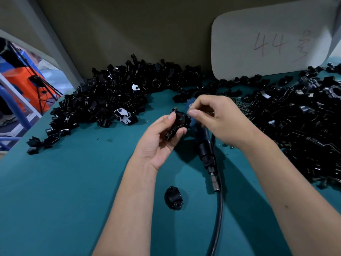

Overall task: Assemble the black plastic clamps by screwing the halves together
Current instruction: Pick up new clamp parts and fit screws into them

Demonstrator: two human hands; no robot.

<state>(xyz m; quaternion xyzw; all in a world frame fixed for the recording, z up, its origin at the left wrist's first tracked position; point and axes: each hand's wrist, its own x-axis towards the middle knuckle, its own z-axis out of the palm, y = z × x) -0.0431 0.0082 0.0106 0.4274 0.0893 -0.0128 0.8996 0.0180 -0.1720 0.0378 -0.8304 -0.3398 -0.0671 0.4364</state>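
Nearest on the green table [64,191] lies a lone clamp half [174,198], glossy black, arched, a hole at each end. Above it the left hand [160,141], palm up, grips a black clamp [178,122] with a round bore. Touching the clamp's upper edge, the right hand [217,119] pinches something too small to identify. A driver [205,145] lies beneath. Piles of parts [110,95] flank both sides.
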